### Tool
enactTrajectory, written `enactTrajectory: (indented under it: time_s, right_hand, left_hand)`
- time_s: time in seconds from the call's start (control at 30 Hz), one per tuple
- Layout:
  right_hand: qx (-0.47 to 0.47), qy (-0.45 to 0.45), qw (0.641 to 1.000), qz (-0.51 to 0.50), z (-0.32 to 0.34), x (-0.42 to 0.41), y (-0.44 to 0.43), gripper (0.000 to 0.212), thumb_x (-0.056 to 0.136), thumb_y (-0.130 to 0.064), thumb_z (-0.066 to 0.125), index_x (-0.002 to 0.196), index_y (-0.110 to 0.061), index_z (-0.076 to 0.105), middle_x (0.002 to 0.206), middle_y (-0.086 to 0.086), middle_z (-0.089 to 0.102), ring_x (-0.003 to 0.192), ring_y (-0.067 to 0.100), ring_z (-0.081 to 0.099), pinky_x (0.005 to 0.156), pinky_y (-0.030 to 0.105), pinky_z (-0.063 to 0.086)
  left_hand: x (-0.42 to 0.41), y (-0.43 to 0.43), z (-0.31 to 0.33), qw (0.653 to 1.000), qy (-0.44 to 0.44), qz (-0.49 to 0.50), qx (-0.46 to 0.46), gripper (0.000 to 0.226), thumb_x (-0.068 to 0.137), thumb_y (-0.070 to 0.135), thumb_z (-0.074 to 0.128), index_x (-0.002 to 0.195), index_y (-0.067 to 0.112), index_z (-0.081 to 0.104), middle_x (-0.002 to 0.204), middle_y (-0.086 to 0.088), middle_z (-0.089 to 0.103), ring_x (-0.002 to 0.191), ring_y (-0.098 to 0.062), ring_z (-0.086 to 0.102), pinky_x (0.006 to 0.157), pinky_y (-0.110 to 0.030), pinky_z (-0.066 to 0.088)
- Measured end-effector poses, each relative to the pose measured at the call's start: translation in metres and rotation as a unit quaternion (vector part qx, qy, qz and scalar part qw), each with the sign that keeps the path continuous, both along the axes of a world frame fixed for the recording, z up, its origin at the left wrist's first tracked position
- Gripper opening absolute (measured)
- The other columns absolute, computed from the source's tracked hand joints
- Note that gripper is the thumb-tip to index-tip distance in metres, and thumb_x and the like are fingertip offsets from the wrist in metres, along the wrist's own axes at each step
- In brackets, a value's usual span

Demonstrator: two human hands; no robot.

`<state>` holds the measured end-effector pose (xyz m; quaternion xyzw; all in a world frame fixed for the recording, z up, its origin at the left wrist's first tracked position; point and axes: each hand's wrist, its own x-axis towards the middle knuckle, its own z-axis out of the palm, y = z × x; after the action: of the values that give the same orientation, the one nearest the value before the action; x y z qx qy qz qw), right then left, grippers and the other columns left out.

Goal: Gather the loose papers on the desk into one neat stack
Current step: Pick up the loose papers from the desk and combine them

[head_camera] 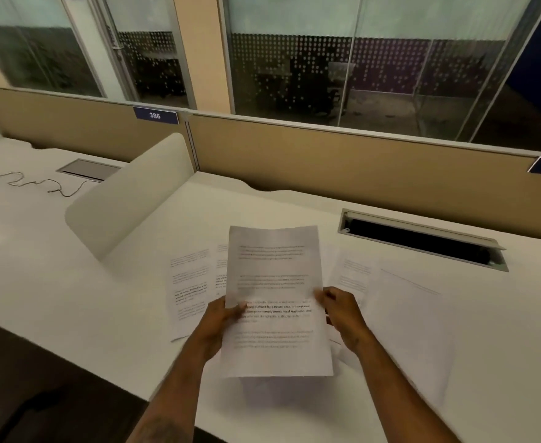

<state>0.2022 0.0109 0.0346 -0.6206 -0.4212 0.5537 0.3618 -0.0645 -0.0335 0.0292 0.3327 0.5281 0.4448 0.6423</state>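
A printed sheet is lifted above the white desk, held by both hands. My left hand pinches its left edge with the thumb on top. My right hand grips its right edge. More printed papers lie flat on the desk beneath: one to the left, another partly hidden behind the held sheet, and overlapping sheets to the right, with a mostly blank one further right.
An open cable tray slot is set into the desk at the back right. A pale curved divider stands at the left. Beyond it, a cable lies on the neighbouring desk. A tan partition runs along the back.
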Motion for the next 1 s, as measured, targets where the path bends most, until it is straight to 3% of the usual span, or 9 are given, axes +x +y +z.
enactTrajectory:
  time_s: [0.07,0.17,0.27,0.4,0.53,0.63,0.77,0.93,1.0]
  right_hand:
    - [0.004,-0.026,1.000,-0.017,-0.005,-0.011,0.001,0.022,0.096,-0.036,0.059,0.088,-0.019,0.070,0.096,0.003,0.077,0.085,0.018,0.074,0.073,0.033,0.059]
    - [0.015,-0.196,0.981,0.002,-0.024,-0.024,0.001,0.020,0.096,-0.033,0.060,0.100,-0.016,0.068,0.110,0.009,0.072,0.101,0.025,0.068,0.084,0.034,0.054]
    - [-0.013,-0.340,0.936,0.092,-0.045,-0.033,-0.006,0.052,0.091,-0.039,0.065,0.135,-0.014,0.052,0.135,0.012,0.054,0.125,0.029,0.053,0.099,0.039,0.048]
    - [-0.041,-0.454,0.882,0.121,-0.057,-0.046,-0.009,0.072,0.084,-0.045,0.071,0.140,-0.013,0.041,0.137,0.012,0.046,0.127,0.029,0.046,0.100,0.043,0.046]
    - [-0.095,-0.428,0.895,0.078,-0.063,-0.052,-0.001,0.069,0.084,-0.031,0.075,0.141,-0.013,0.040,0.138,0.014,0.048,0.127,0.032,0.048,0.103,0.046,0.042]
    - [-0.112,-0.391,0.912,0.060,-0.065,-0.051,0.005,0.052,0.090,-0.028,0.068,0.136,-0.011,0.052,0.135,0.014,0.059,0.122,0.033,0.055,0.103,0.045,0.044]
    - [-0.064,-0.294,0.954,-0.002,-0.036,-0.030,0.017,0.034,0.095,-0.023,0.059,0.121,-0.002,0.064,0.123,0.020,0.067,0.109,0.037,0.064,0.096,0.044,0.053]
    - [0.036,-0.210,0.966,-0.144,0.037,0.035,0.038,0.027,0.098,-0.022,0.056,0.114,-0.003,0.067,0.109,0.020,0.069,0.082,0.029,0.062,0.078,0.035,0.048]
    - [0.067,-0.154,0.970,-0.176,0.059,0.057,0.040,0.025,0.099,-0.023,0.056,0.114,-0.005,0.065,0.108,0.016,0.068,0.086,0.028,0.063,0.081,0.036,0.047]
  left_hand:
    - [-0.016,-0.010,-0.001,0.999,0.019,0.038,-0.004,0.035,0.093,0.010,0.068,0.128,0.006,0.064,0.117,-0.020,0.076,0.106,-0.040,0.073,0.089,-0.050,0.061]
    - [-0.042,-0.025,-0.008,0.997,0.028,0.074,-0.018,0.034,0.092,0.009,0.068,0.126,0.004,0.065,0.117,-0.023,0.075,0.107,-0.044,0.072,0.093,-0.058,0.058]
    - [-0.064,-0.036,-0.013,0.994,0.027,0.101,-0.032,0.039,0.089,0.011,0.070,0.126,0.002,0.065,0.116,-0.024,0.075,0.107,-0.047,0.071,0.095,-0.061,0.055]
    - [-0.082,-0.042,-0.017,0.993,0.028,0.108,-0.033,0.036,0.091,0.012,0.068,0.125,0.003,0.064,0.114,-0.024,0.076,0.103,-0.047,0.072,0.089,-0.058,0.059]
    - [-0.090,-0.038,-0.016,0.994,0.028,0.101,-0.023,0.034,0.092,0.013,0.067,0.125,0.005,0.064,0.114,-0.024,0.076,0.102,-0.047,0.072,0.086,-0.056,0.061]
    - [-0.094,-0.031,-0.014,0.995,0.030,0.096,-0.019,0.033,0.093,0.013,0.067,0.125,0.006,0.064,0.114,-0.024,0.075,0.103,-0.048,0.072,0.088,-0.059,0.059]
    - [-0.098,-0.016,-0.011,0.995,0.031,0.091,-0.011,0.030,0.094,0.010,0.065,0.124,0.006,0.065,0.113,-0.024,0.076,0.102,-0.047,0.072,0.090,-0.061,0.058]
    - [-0.098,0.005,-0.003,0.994,0.033,0.102,0.004,0.024,0.095,0.007,0.064,0.118,0.008,0.067,0.103,-0.018,0.080,0.087,-0.037,0.078,0.071,-0.048,0.065]
    - [-0.096,0.012,-0.002,0.993,0.034,0.112,0.007,0.021,0.095,0.005,0.064,0.115,0.009,0.067,0.098,-0.014,0.081,0.082,-0.034,0.079,0.066,-0.044,0.065]
